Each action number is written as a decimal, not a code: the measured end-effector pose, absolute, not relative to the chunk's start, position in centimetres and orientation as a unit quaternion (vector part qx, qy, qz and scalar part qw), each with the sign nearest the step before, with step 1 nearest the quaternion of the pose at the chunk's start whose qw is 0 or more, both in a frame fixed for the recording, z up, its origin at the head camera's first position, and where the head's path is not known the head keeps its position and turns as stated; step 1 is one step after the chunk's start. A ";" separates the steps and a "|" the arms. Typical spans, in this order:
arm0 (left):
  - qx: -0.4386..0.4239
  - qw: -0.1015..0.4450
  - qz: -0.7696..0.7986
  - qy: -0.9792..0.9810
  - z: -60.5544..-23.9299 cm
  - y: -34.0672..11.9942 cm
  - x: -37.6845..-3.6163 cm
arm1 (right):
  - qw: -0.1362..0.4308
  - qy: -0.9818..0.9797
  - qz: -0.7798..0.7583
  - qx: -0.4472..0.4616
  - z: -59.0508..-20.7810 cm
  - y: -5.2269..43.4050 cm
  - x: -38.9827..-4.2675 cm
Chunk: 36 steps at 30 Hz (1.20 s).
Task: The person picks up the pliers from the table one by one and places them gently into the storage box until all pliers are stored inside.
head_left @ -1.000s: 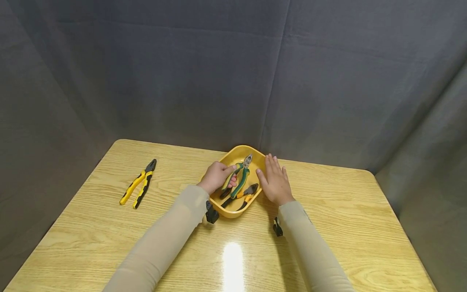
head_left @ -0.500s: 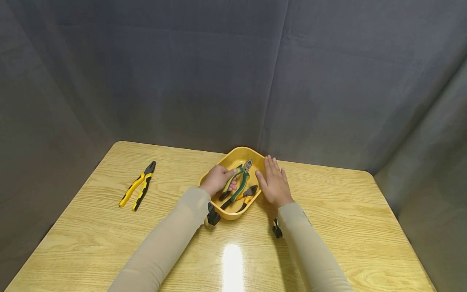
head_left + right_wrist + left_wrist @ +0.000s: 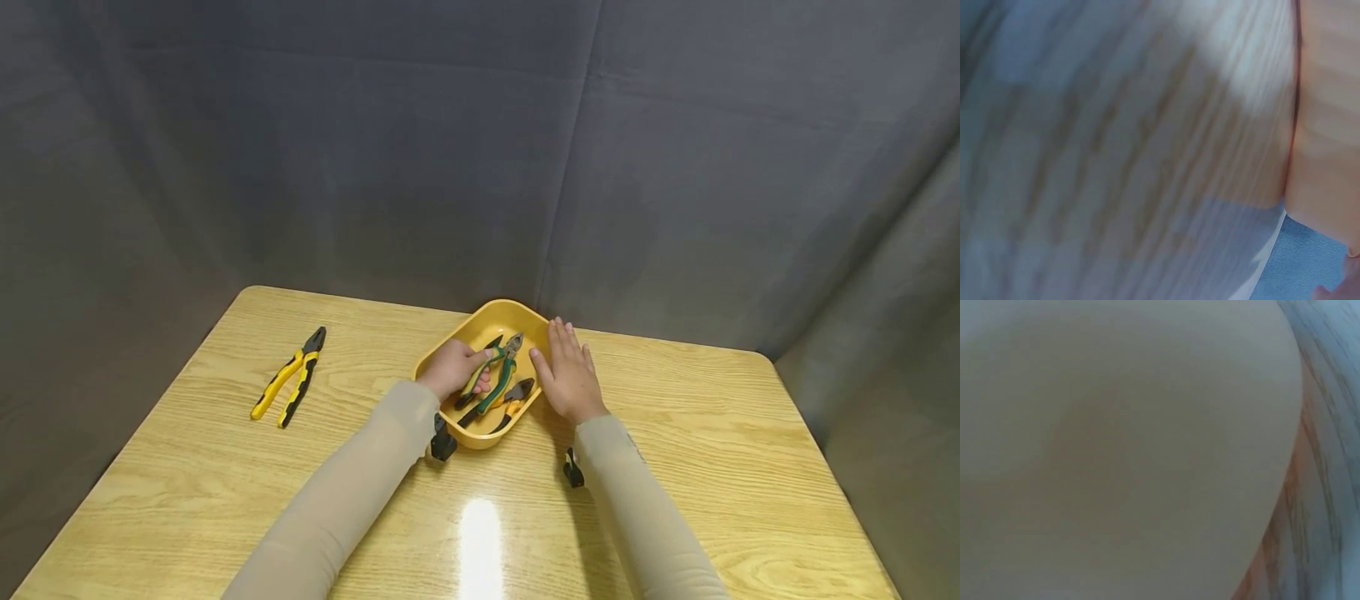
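Head view: my left hand (image 3: 450, 368) grips green-handled pliers (image 3: 495, 377) by handles, fingers curled round, tool inside yellow tray (image 3: 501, 317) near desk's (image 3: 675, 433) far edge. Right hand (image 3: 570, 375) flat, fingers straight, pressed against tray's right wall; I judge it steadies tray. Orange-black pliers (image 3: 508, 400) lie in tray's near end. Yellow-black pliers (image 3: 288, 387) lie alone near desk's left edge.

Left wrist view: only blurred beige surface; grip not shown.

Right wrist view: blurred desk grain; hand barely visible at frame edge.
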<state>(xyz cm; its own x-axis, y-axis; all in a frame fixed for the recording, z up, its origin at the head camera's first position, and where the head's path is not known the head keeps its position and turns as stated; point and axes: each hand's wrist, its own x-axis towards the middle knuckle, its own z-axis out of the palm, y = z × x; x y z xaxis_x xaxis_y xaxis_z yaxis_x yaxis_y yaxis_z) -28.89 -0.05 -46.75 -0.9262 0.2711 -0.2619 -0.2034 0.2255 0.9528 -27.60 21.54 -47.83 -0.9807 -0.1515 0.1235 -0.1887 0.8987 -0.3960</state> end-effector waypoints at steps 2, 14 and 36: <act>0.021 0.192 0.619 0.761 -46.8 0.0 -29.0 | 0.041 -0.974 0.205 0.086 -47.8 21.6 -27.6; 0.021 0.198 0.621 0.758 -46.8 0.2 -29.0 | 0.046 -0.972 0.213 0.086 -48.2 21.8 -27.8; 0.058 0.180 0.578 0.794 -46.7 -0.2 -28.7 | 0.051 -0.971 0.219 0.085 -48.1 21.6 -27.7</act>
